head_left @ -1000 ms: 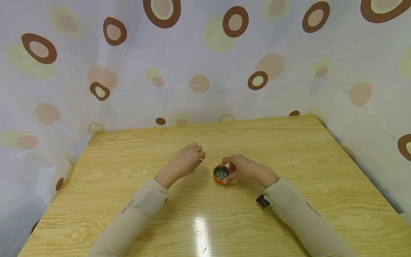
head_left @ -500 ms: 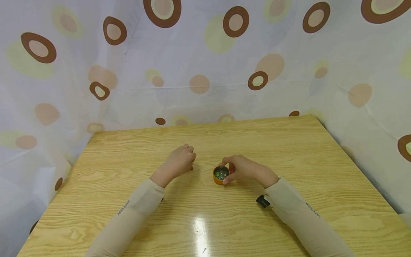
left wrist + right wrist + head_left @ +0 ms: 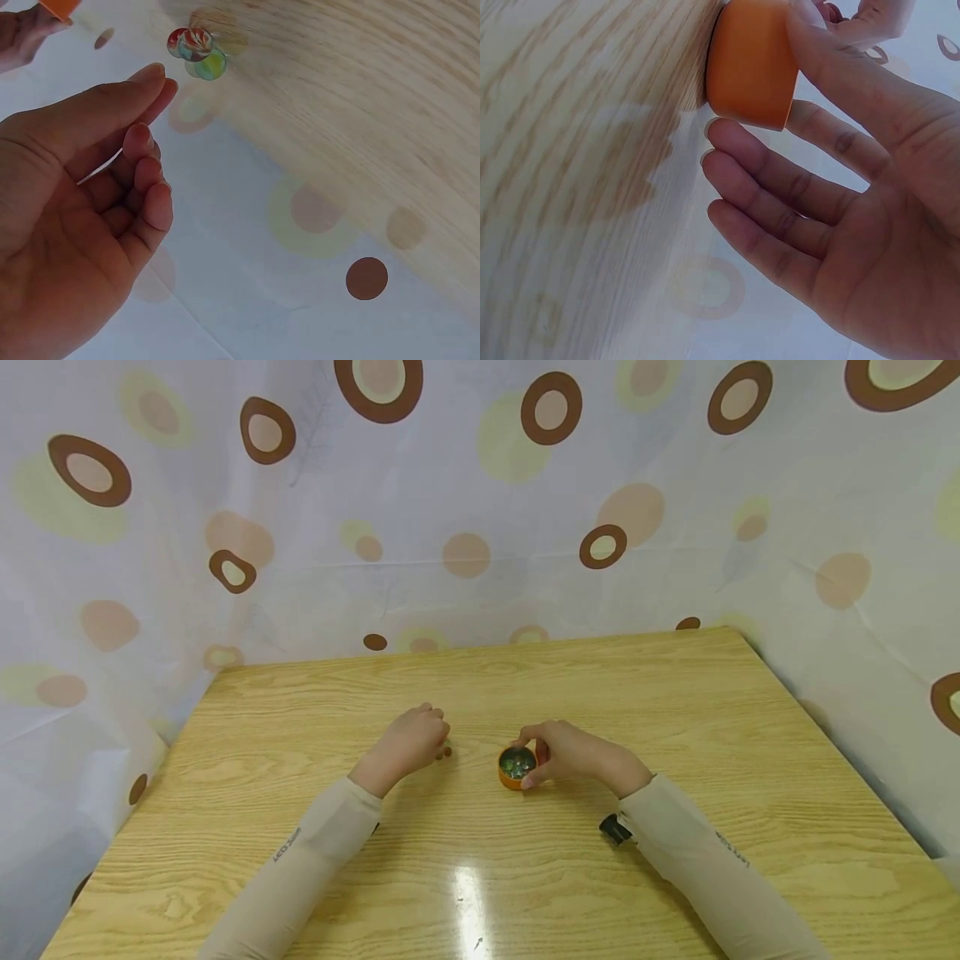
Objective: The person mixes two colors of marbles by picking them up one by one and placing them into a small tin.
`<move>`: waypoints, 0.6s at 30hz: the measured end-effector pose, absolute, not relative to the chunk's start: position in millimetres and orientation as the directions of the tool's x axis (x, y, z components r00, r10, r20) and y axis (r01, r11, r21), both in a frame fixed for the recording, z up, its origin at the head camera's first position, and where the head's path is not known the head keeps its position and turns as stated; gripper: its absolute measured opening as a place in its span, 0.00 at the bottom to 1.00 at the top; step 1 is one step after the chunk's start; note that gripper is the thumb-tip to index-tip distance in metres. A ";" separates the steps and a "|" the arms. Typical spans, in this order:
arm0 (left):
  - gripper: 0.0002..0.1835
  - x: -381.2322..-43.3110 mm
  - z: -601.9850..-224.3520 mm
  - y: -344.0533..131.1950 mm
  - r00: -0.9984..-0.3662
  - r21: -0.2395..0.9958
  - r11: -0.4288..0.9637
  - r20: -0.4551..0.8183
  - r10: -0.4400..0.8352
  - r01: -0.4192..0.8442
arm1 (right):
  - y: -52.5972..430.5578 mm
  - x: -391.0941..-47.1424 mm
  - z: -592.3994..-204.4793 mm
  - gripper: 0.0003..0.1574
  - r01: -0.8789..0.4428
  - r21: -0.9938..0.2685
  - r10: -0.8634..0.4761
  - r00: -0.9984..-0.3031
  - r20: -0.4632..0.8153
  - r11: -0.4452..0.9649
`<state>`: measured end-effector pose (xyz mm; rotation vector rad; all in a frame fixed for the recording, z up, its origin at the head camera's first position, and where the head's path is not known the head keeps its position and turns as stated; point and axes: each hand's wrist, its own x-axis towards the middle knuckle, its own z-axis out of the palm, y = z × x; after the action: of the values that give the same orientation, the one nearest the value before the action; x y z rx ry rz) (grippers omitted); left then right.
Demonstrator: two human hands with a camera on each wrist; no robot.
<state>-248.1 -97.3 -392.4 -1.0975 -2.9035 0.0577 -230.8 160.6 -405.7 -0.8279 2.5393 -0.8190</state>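
My right hand holds a small round orange bowl on the table, thumb and index finger at its rim. Several glass marbles lie inside it. In the right wrist view the orange bowl hides part of the index finger, and the other fingers stay off its wall. To the bowl's left, my left hand is low over the table. A red-and-white swirled marble and a green marble lie just beyond the fingertips of my left hand, which shows nothing held.
The wooden table runs back to a white curtain with brown and yellow spots, which also closes both sides. A black device sits under the right wrist.
My left hand has moved left, away from the bowl, and slightly down; small marbles now show by its fingertips. The right hand and bowl have stayed in place.
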 end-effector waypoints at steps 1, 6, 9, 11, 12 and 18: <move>0.06 -248.2 -393.1 -97.8 -0.752 -0.048 0.752 0.013 0.659 0.657 | 160.8 -231.0 -405.8 0.32 -0.424 -0.619 -0.623 -0.769 -0.140 0.662; 0.05 -248.7 -396.5 -99.1 -0.758 -0.038 0.757 -0.012 0.653 0.653 | 161.2 -231.5 -406.6 0.33 -0.421 -0.623 -0.623 -0.769 -0.140 0.660; 0.05 -249.5 -398.2 -99.1 -0.761 -0.032 0.760 -0.022 0.649 0.649 | 161.3 -231.6 -406.5 0.33 -0.415 -0.623 -0.619 -0.772 -0.145 0.663; 0.06 -249.9 -399.5 -99.1 -0.761 -0.036 0.761 -0.035 0.647 0.648 | 161.2 -231.6 -406.1 0.33 -0.415 -0.621 -0.619 -0.772 -0.147 0.665; 0.06 -250.1 -399.9 -98.9 -0.762 -0.037 0.761 -0.043 0.646 0.647 | 161.1 -231.4 -405.9 0.33 -0.414 -0.620 -0.618 -0.772 -0.149 0.666; 0.06 -250.8 -401.5 -98.4 -0.763 -0.035 0.762 -0.058 0.644 0.647 | 160.6 -230.6 -404.8 0.33 -0.416 -0.624 -0.622 -0.769 -0.147 0.662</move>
<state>-250.8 -98.4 -401.5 -1.0953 -2.9886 0.0850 -230.6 160.6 -404.8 -0.8215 2.5310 -0.8250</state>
